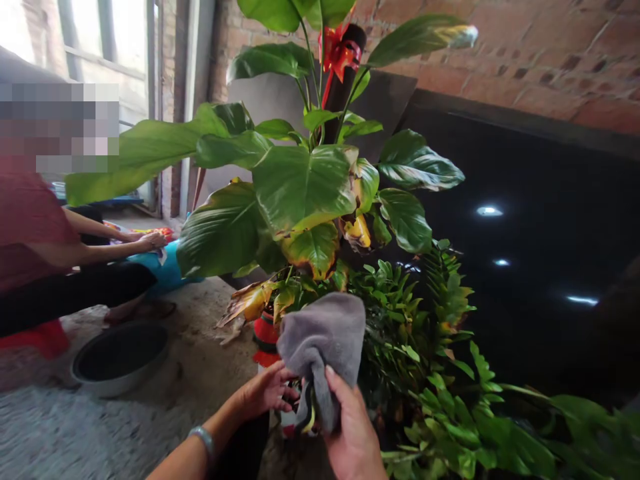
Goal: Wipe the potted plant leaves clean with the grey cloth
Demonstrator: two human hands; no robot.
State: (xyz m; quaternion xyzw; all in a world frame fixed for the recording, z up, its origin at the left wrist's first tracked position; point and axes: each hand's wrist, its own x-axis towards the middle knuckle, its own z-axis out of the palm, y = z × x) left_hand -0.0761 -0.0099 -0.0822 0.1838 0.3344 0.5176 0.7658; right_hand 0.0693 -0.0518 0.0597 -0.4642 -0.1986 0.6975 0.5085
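Observation:
A grey cloth (327,333) is bunched in my right hand (353,427), its upper part spread out above the thumb. My left hand (270,390) is just left of the cloth, fingers apart and slightly curled; whether its fingertips touch the cloth I cannot tell. Beyond both hands rises a tall potted plant with broad green leaves (305,183). Some of its lower leaves are yellow with brown, dry edges (313,250). The pot (267,337), wrapped in red, is partly hidden behind the cloth and my left hand.
Bushy small-leaved plants (400,340) crowd the right side before a dark, shiny panel (525,233). A grey basin (123,357) stands on the rough floor at left. Behind it a person in a red top (30,220) sits, hands on something red. A brick wall (525,47) closes the back.

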